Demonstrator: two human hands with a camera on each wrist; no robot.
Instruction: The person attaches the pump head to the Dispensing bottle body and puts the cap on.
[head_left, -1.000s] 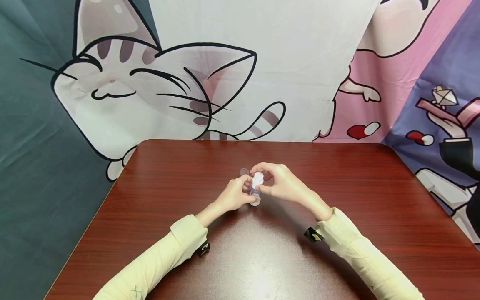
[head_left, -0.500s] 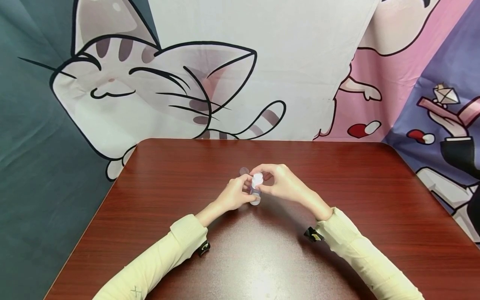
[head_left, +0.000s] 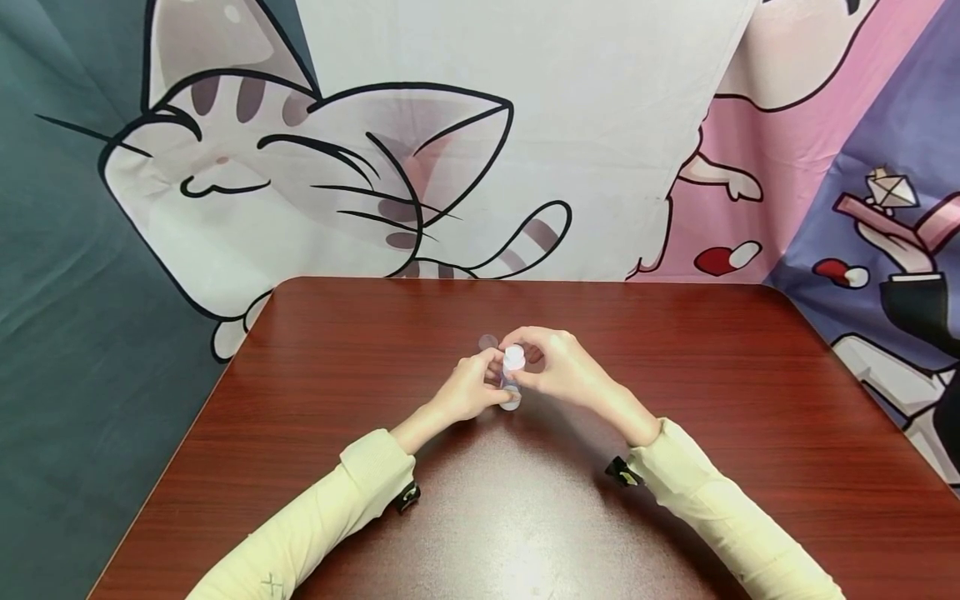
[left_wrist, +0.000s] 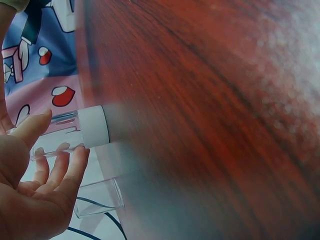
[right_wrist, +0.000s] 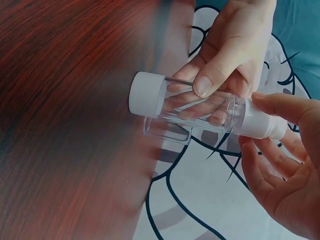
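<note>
A clear bottle (right_wrist: 200, 112) with a white base (right_wrist: 146, 95) stands upright on the table. My left hand (head_left: 469, 387) holds its transparent body, thumb on the near side and fingers on the far side. At the bottle's upper end is a white stepped top (right_wrist: 256, 120), which my right hand (head_left: 558, 367) pinches between thumb and fingers. Whether the top is fully seated on the neck I cannot tell. Just behind the bottle a clear cap-like cup (head_left: 488, 342) stands on the table, apart from both hands.
The dark red wooden table (head_left: 360, 333) has rounded far corners. Behind it hangs a cloth backdrop (head_left: 600, 150) with cartoon figures. A small black device (head_left: 624, 472) sits at the right wrist, and another black device (head_left: 407, 497) at the left.
My right hand and forearm have shifted and turned slightly, and the white top between its fingers shows at a slightly different angle. The left hand and the clear cup have stayed put.
</note>
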